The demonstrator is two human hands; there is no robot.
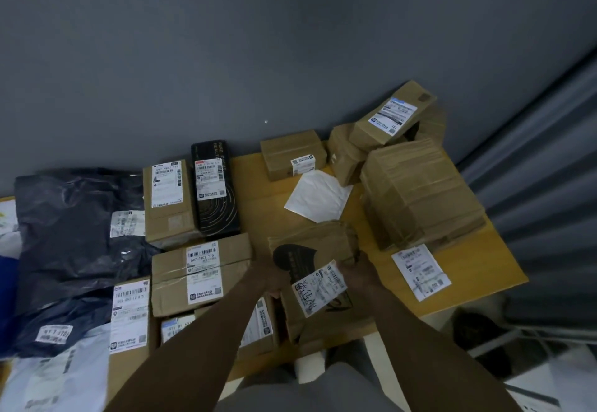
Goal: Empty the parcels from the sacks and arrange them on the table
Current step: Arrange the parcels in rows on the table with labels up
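The crumpled brown cardboard parcel with a black heart-shaped print [318, 259] is sitting at the near edge of the yellow wooden desk [484, 269], between both hands. Whether it is resting on the surface or being held just above it, I cannot tell. A white shipping label with black handwriting [318, 290] is lying across its top. The left grip [274, 277] is curling round the parcel's left edge, and the right grip [358, 271] is clasping its right edge beside the label.

Just left of the parcel, a brown taped cardboard box [202, 274] is lying flat with its label facing up. Farther back on the parcel's left, a tall brown carton [169, 201] and a long black box with gold lettering [214, 191] are lying side by side, touching. Well to the parcel's left, a dark crinkled plastic mailer bag [71, 227] is spreading over the desk.

Just behind the parcel, a flat white envelope [318, 200] is lying on the desk. Behind and to the parcel's right, a large ribbed cardboard box [420, 195] is standing near, and a loose white label sheet [421, 272] is lying to the parcel's right. Well behind the parcel, a small brown box [292, 153] is standing by the grey wall [258, 39], and a tilted brown carton [392, 114] is leaning on other boxes.
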